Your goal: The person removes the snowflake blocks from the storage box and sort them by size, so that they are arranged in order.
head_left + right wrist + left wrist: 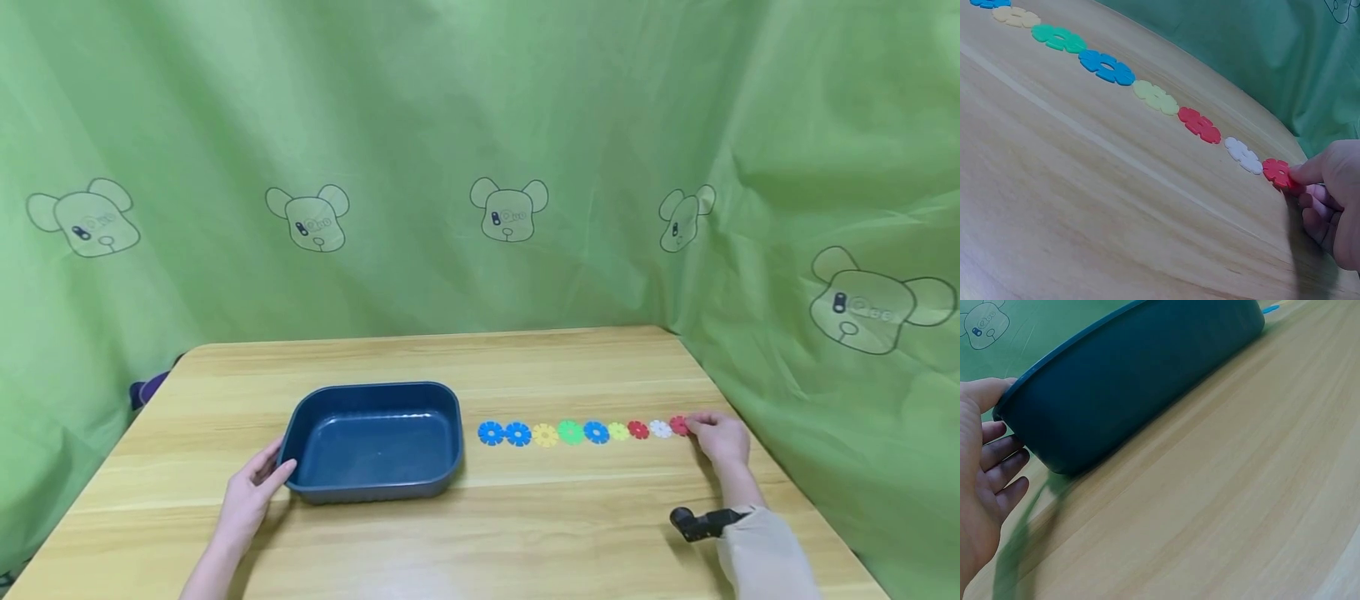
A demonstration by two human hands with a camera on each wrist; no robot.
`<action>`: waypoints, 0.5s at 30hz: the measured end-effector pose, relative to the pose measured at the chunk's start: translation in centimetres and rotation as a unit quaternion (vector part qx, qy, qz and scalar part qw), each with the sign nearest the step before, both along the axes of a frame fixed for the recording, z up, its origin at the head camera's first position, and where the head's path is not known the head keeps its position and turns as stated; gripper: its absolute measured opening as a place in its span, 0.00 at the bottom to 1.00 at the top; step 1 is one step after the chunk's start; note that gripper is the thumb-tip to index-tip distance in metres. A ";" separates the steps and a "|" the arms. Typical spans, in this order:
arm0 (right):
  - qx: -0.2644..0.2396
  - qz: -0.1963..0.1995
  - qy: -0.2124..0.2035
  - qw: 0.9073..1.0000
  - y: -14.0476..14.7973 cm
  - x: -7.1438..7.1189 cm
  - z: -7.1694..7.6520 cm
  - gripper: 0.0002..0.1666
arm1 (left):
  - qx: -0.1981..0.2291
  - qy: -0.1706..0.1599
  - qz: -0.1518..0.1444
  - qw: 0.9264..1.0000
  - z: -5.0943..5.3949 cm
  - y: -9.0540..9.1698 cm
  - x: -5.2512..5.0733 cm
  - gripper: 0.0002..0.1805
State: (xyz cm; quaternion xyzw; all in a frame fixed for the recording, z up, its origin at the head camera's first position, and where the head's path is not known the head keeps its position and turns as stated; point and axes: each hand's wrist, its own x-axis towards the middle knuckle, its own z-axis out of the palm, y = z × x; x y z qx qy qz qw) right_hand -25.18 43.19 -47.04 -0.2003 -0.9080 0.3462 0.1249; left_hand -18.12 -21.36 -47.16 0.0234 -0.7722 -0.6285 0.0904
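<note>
A dark blue plastic basin (375,493) stands on the left half of the table. My left hand (249,500) holds its left rim, the thumb over the edge and the fingers along the outside wall. Far to the right, my right hand (722,437) pinches a red snowflake disc (1277,172) at its right edge, thumb on top. That disc is at the right end of a row with a white disc (661,428), another red disc (638,430), a yellow-green disc (618,431), blue discs (597,432), a green disc (571,432) and a yellow disc (545,435).
The wooden table (465,550) carries the basin and the row of discs. Green curtains (420,100) with bear-head drawings hang behind and to the right. A black device (701,525) sits at the right wrist. Something purple (150,387) shows beyond the table's left edge.
</note>
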 end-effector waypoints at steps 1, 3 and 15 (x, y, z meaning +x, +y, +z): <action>0.003 0.001 0.000 1.000 0.0 0.0 0.0 0.17 | 0.001 0.001 0.000 1.000 0.0 0.0 0.0 0.27; 0.008 0.004 0.000 1.000 -0.1 0.0 -0.1 0.17 | 0.004 0.003 0.000 1.000 -0.1 -0.1 0.0 0.27; 0.002 0.003 -0.002 1.000 0.2 0.2 0.0 0.20 | -0.052 -0.022 -0.004 0.998 0.5 0.0 -0.2 0.32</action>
